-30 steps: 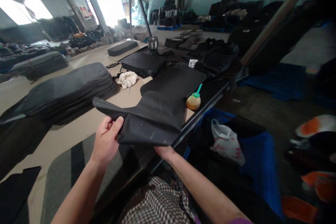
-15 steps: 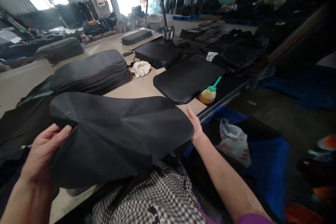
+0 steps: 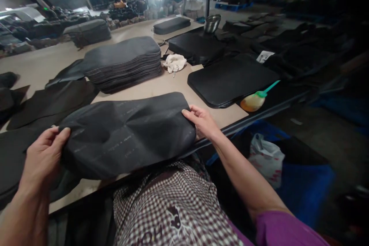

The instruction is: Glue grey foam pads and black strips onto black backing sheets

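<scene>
A black flexible sheet (image 3: 129, 134) with rounded corners and faint printed lettering is stretched between my hands over the table's front edge. My left hand (image 3: 43, 157) pinches its left end between thumb and fingers. At the right end, my right hand (image 3: 201, 121) grips the upper corner, thumb on top. Behind the sheet stands a tall stack of similar dark sheets (image 3: 123, 63). Farther right lies a lower pile of black sheets (image 3: 230, 80), with a squat bottle (image 3: 253, 102) with a green nozzle lying beside it.
A crumpled white cloth (image 3: 175, 62) lies between the piles on the tan tabletop (image 3: 173, 84). Loose dark pieces (image 3: 54, 100) cover the left side. A metal bowl (image 3: 212, 24) stands farther back. Below the right edge are a plastic bag (image 3: 265, 159) and a blue crate (image 3: 302, 188).
The sheet now shows a face with printed lettering. My right hand has shifted from its right edge to a thumb grip on the upper corner. The view has turned left.
</scene>
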`<action>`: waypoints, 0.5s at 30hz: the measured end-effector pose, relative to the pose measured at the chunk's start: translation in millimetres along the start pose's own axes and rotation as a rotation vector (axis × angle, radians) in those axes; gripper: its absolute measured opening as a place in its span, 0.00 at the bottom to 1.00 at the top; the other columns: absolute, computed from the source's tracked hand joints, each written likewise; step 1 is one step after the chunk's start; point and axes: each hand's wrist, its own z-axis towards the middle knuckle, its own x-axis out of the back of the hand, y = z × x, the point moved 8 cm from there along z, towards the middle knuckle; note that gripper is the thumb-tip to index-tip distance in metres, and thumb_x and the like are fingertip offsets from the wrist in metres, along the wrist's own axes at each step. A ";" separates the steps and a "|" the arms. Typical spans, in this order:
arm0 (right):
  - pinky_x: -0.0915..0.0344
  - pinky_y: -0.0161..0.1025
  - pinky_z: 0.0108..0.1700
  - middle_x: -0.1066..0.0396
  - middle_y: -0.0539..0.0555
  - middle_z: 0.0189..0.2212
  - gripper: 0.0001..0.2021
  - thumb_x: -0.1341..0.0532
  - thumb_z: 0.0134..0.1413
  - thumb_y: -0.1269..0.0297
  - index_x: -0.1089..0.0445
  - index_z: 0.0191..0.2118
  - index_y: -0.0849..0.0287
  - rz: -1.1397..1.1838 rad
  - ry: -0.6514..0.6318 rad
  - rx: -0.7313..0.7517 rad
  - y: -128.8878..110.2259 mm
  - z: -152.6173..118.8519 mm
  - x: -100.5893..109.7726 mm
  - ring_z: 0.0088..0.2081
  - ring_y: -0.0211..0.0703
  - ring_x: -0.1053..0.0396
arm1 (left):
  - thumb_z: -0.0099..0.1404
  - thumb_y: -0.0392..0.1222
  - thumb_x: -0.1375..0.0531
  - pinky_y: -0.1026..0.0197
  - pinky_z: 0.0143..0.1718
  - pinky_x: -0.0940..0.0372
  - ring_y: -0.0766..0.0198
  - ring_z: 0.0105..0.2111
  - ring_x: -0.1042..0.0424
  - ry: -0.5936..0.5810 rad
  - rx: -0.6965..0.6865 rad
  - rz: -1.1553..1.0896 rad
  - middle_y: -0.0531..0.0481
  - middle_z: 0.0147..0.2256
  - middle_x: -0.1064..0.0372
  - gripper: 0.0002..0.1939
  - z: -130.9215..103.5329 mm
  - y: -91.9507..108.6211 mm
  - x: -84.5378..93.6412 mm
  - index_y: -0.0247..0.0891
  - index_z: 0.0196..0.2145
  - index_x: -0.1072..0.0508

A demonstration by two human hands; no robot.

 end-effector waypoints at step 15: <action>0.37 0.52 0.56 0.31 0.57 0.44 0.15 0.29 0.57 0.59 0.36 0.28 0.54 -0.976 0.206 0.329 43.5 36.3 34.1 0.50 0.54 0.35 | 0.66 0.66 0.41 0.61 0.39 0.34 0.54 0.42 0.23 -0.235 -0.045 0.599 0.47 0.40 0.23 0.34 3.8 -97.9 -81.2 0.42 0.61 0.29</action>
